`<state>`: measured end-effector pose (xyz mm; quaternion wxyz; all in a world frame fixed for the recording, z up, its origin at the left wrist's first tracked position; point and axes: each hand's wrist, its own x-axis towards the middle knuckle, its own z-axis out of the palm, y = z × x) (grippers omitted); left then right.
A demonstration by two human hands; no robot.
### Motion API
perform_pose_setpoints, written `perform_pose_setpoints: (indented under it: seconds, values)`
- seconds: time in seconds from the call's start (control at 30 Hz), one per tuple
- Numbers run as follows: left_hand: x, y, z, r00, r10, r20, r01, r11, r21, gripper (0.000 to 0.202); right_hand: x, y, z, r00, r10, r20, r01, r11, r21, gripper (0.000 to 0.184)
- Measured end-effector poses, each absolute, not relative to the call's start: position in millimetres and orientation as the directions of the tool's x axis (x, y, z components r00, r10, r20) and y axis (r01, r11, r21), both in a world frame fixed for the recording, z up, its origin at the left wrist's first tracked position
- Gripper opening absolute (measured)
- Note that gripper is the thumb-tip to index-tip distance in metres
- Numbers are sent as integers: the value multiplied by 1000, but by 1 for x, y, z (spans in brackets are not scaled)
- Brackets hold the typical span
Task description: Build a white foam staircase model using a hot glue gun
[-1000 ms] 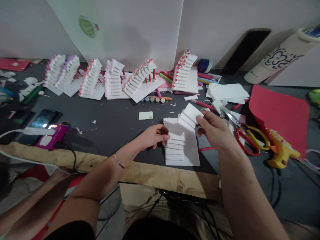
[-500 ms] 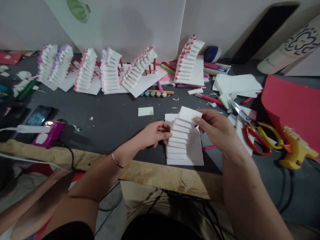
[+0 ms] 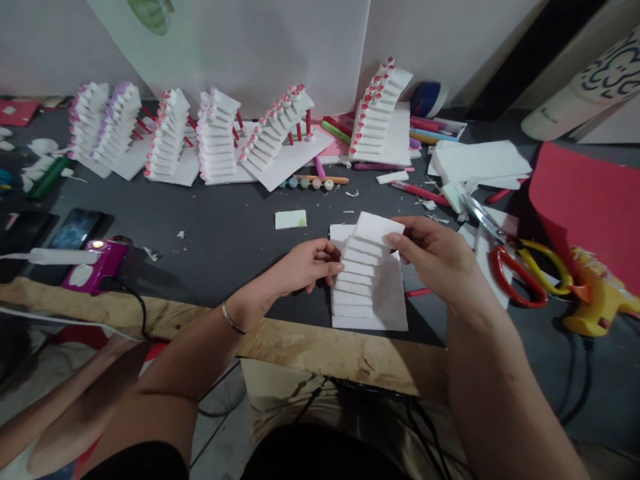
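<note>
The right hand [image 3: 434, 257] grips the far end of a white model staircase [image 3: 359, 280], the left hand [image 3: 314, 267] lightly pinching its left edge; it looks like aligning, calling next for steady pressure.

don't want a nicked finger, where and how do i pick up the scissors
Probably best by the red loop and yellow loop, from the near side: the scissors lie with both loops to the near right, the blades pointing away to the far left. The glue gun beside the yellow loop crowds the right.
</note>
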<state>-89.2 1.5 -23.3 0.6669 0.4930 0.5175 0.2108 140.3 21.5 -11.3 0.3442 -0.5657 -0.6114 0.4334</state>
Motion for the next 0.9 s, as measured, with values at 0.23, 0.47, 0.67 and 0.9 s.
perform_pose_setpoints:
  seconds: [0.23,0.47,0.67,0.9]
  values:
    - [-89,1,-22,373,788,-490,225,435,872,15,140,21,-10,-107,991,-78,403,-29,-915,29]
    - [-89,1,-22,373,789,-488,223,435,873,16,140,23,-12,-112,990,-80,387,-30,-922,28]
    - [-91,1,-24,381,795,-471,223,416,882,17,141,22,-15,-125,988,-93,390,-37,-920,32]
    - [-91,0,-24,383,799,-464,218,410,886,19,140,24,-17,-116,989,-90,394,-37,-919,34]
